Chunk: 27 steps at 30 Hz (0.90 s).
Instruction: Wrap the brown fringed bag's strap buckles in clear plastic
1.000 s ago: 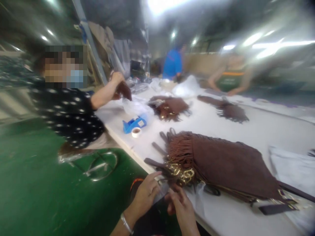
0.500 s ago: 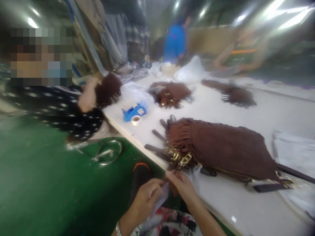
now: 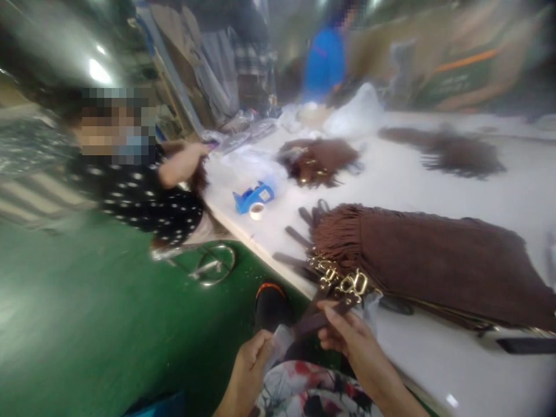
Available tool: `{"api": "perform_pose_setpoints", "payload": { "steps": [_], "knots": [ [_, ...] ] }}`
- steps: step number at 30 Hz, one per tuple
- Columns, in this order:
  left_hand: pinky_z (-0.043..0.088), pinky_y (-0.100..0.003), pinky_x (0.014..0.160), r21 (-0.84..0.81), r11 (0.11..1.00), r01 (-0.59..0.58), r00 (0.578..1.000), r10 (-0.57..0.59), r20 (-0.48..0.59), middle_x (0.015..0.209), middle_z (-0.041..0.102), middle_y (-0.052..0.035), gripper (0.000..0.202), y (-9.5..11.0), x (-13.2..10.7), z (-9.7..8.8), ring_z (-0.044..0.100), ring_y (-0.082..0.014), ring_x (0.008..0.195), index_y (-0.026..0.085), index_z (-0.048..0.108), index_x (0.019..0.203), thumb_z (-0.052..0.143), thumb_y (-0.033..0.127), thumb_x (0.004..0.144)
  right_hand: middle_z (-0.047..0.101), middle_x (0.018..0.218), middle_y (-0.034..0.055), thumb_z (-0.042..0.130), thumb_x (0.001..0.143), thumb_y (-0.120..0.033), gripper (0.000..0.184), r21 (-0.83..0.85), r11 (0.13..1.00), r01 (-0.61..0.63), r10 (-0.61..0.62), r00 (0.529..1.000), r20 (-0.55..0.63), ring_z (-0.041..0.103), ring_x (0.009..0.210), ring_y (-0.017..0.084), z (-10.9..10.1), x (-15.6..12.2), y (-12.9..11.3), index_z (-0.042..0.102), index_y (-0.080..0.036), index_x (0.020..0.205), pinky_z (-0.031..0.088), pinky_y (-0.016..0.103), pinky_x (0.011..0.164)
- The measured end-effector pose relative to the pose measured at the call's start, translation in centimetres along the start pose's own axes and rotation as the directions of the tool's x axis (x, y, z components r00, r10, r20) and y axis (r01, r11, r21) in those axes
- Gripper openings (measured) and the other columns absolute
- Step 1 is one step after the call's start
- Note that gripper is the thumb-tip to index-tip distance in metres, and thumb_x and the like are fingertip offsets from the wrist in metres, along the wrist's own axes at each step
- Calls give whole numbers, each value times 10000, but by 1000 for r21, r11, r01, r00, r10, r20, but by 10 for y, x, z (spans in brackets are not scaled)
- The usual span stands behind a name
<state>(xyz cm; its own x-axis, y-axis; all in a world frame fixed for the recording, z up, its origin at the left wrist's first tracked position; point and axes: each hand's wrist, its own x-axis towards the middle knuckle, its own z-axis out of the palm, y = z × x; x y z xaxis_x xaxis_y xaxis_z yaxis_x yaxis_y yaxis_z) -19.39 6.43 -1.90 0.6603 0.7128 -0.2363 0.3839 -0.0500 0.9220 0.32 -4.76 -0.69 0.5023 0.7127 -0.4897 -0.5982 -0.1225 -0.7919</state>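
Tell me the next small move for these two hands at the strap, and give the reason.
Probably bring the left hand with its bit of clear wrap up to the dark strap that the right hand pinches near the gold buckles: wrap and strap end sit close but look apart.

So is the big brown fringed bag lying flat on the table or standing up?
Lying flat: the brown fringed bag lies on its side on the white table.

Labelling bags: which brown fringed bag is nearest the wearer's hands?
The large fringed bag at the table's near edge, its gold buckles just above the right hand; the others lie farther back.
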Motion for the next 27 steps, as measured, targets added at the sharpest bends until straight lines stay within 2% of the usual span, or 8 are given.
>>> {"api": "perform_pose_setpoints", "payload": {
  "steps": [4, 7, 11, 15, 19, 27],
  "knots": [
    [365, -228, 624, -64, 998, -5, 1000, 6, 23, 663, 538, 15, 335, 2, -1, 10, 482, -139, 651, 180, 613, 761, 461, 433, 919, 662, 815, 11, 750, 741, -475, 409, 2, 1000, -21, 21, 1000, -21, 597, 615, 111, 8, -2, 3, 644, -204, 1030, 521, 203, 503],
    [372, -225, 640, -67, 997, -23, 998, 26, 58, 693, 534, 12, 315, 4, -2, 15, 480, -140, 676, 181, 617, 787, 456, 415, 925, 667, 853, 16, 744, 750, -456, 360, -21, 999, -48, 49, 998, 44, 569, 620, 97, 16, -5, 8, 646, -199, 983, 480, 180, 484],
    [380, -234, 658, -55, 998, -12, 999, 14, 32, 718, 571, -1, 304, 4, -3, 15, 505, -153, 701, 179, 627, 811, 464, 412, 919, 658, 782, 11, 751, 743, -450, 345, -53, 996, -71, 77, 991, 108, 563, 626, 101, 20, -7, 13, 654, -180, 934, 458, 180, 506],
    [378, -230, 640, -72, 997, 4, 1000, -3, 24, 685, 566, 4, 289, 4, -5, 12, 503, -148, 670, 171, 633, 784, 498, 401, 898, 692, 844, 33, 769, 725, -442, 349, -43, 999, 0, 4, 995, 98, 572, 653, 108, 18, -4, 14, 653, -171, 912, 466, 209, 581],
    [371, -218, 630, -99, 995, -4, 999, 8, 45, 679, 554, 14, 282, 1, -7, 11, 489, -135, 661, 168, 632, 765, 517, 394, 887, 695, 785, 24, 768, 720, -455, 350, -62, 995, 73, -70, 996, 49, 556, 627, 110, 20, 0, 18, 657, -171, 891, 424, 210, 560],
    [358, -214, 617, -119, 993, -25, 999, 30, 44, 678, 522, 19, 290, -6, -11, 9, 460, -128, 657, 169, 633, 763, 524, 408, 887, 702, 827, 30, 729, 748, -458, 330, -98, 990, 97, -96, 995, 12, 558, 658, 132, 23, -1, 22, 656, -183, 915, 414, 229, 567]
  ]
}}
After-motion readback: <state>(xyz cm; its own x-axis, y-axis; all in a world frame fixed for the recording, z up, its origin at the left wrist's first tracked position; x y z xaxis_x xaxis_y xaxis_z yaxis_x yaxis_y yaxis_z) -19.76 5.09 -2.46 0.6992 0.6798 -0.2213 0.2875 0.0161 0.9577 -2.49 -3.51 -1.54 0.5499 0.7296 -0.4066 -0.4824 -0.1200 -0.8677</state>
